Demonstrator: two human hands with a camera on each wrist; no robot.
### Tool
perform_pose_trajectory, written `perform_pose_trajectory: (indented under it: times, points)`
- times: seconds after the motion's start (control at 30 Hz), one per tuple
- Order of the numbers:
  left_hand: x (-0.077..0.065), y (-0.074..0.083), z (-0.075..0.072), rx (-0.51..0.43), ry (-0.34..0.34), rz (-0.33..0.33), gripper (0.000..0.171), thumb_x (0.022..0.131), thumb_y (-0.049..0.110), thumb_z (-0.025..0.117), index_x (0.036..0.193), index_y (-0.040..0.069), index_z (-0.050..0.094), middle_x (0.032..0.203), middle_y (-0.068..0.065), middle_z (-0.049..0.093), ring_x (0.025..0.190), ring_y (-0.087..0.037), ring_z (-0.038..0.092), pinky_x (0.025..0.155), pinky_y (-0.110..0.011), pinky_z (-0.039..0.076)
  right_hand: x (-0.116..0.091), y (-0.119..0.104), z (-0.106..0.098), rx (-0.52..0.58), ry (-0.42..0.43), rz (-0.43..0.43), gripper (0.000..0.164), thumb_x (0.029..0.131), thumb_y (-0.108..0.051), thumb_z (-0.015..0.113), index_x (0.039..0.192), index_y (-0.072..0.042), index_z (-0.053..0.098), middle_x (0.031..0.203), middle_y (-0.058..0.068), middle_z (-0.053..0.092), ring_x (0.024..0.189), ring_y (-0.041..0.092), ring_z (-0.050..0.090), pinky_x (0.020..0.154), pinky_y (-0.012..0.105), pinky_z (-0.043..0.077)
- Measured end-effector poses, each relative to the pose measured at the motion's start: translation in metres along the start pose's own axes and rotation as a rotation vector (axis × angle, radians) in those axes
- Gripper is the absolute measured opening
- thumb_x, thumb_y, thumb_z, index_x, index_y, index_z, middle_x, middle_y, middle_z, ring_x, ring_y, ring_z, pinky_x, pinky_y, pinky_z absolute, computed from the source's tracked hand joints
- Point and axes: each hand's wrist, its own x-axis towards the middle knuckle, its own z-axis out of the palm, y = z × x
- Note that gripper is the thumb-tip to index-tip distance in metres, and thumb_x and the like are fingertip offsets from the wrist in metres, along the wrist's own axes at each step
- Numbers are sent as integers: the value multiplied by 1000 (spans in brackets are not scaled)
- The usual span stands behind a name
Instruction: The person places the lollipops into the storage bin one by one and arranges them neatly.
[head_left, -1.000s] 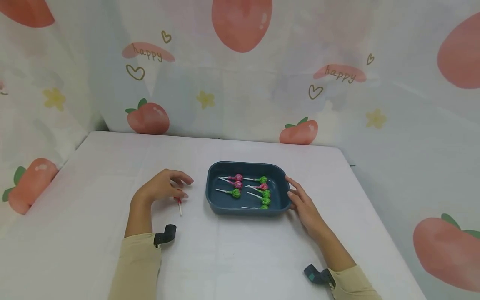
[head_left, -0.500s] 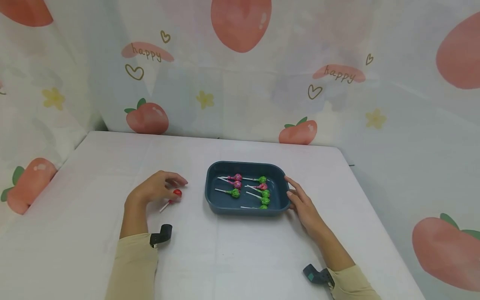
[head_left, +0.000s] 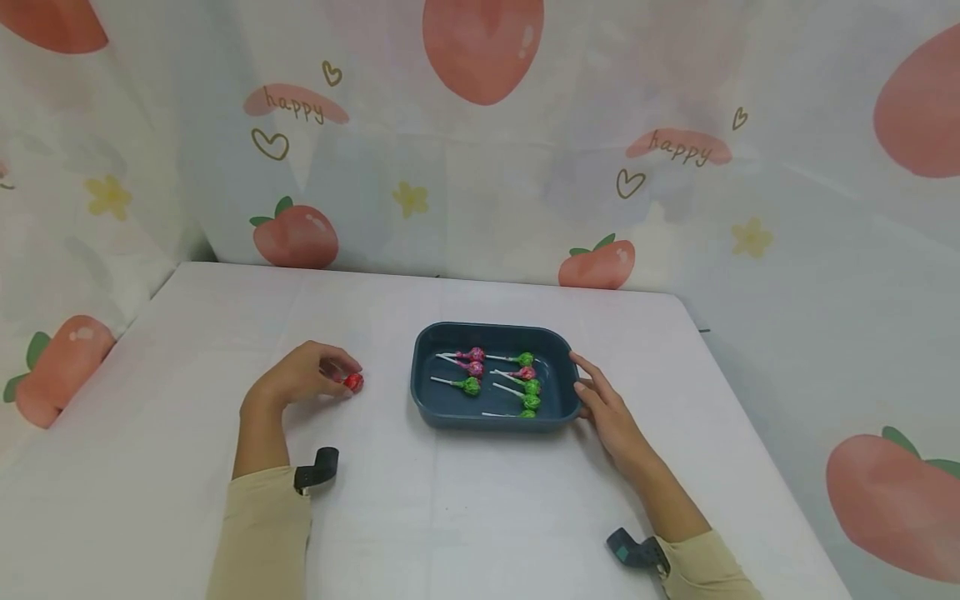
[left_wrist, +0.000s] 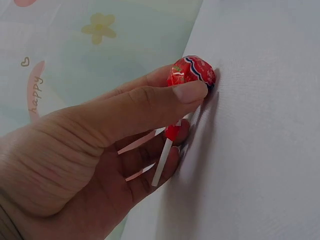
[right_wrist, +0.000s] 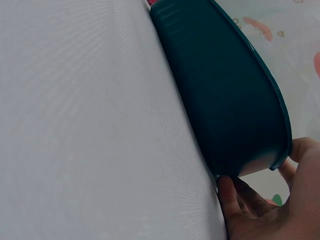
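Note:
My left hand (head_left: pixel 311 371) pinches a red-wrapped lollipop (left_wrist: pixel 192 74) between thumb and fingers. Its round head pokes out past the thumb tip, and the white stick (left_wrist: pixel 161 162) slants down across the lower fingers in the left wrist view. This hand is just above the table, left of a dark blue-green tray (head_left: pixel 480 422). At the tray's right end rests my right hand (head_left: pixel 611 421), its fingers spread against the outside. One finger is up at the rim, while another fingertip (right_wrist: pixel 226 184) touches low by the base.
Inside the tray lie several pink-wrapped lollipops (head_left: pixel 476 368) and green-wrapped lollipops (head_left: pixel 532 402), sticks mostly pointing left. The tray stands on a white-covered table (head_left: pixel 450 517). Behind it hangs a printed curtain (head_left: pixel 510 183).
My left hand has drawn slightly left, away from the tray. The red lollipop has turned in its fingers, and its stick is now hidden in the head view. My right hand and the tray keep still.

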Motion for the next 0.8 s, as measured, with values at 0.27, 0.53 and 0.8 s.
perform_pose_trajectory:
  times: [0.27,0.53,0.8]
  points:
    - [-2,2,-1,-12,6,-6,26,81,5,87,106,10,80,94,-6,67,91,-27,58,76,-36,50,0,0,-1,13,-2,-10,50,113,-40,42,162,-38,33,159,16,39,131,32,47,90,20,49]
    - [1,-1,0,-8,6,6,23,82,6,87,104,9,80,94,-4,68,91,-26,58,78,-37,51,1,2,0,10,-3,-14,50,113,-40,42,162,-37,33,159,17,39,131,33,47,90,20,49]
    - [1,6,-1,15,-7,66,19,89,6,80,108,11,79,98,-1,70,99,-27,59,81,-39,52,0,2,-1,11,-5,-12,50,113,-40,42,162,-37,33,159,17,39,131,33,47,90,20,49]
